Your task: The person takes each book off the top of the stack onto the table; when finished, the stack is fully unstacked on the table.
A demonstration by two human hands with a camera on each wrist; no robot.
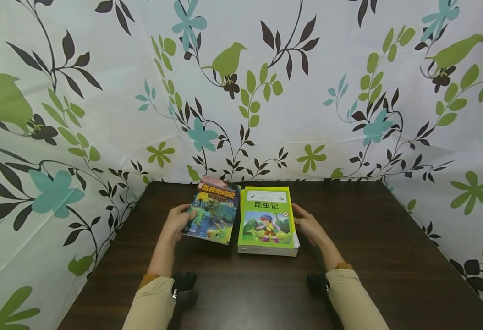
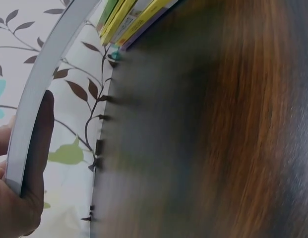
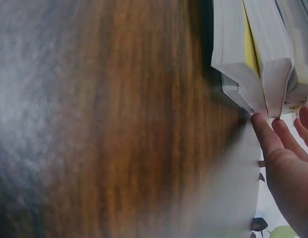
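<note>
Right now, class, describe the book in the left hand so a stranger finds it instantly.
On the dark table, find the stack topped by a bright green book. Left of it, the left hand grips a thin book, set apart by its mostly blue cover and orange title.

Directly in front of the book pile (image 1: 267, 222), the counter (image 1: 241, 288) leaves a broad lane for a hand. Left of the pile, a book (image 1: 213, 211) in the left hand (image 1: 178, 221) blocks the way; at its right side, the right hand (image 1: 309, 227) does. Farther right is open room; close behind hangs patterned cloth (image 1: 266, 133).
</note>
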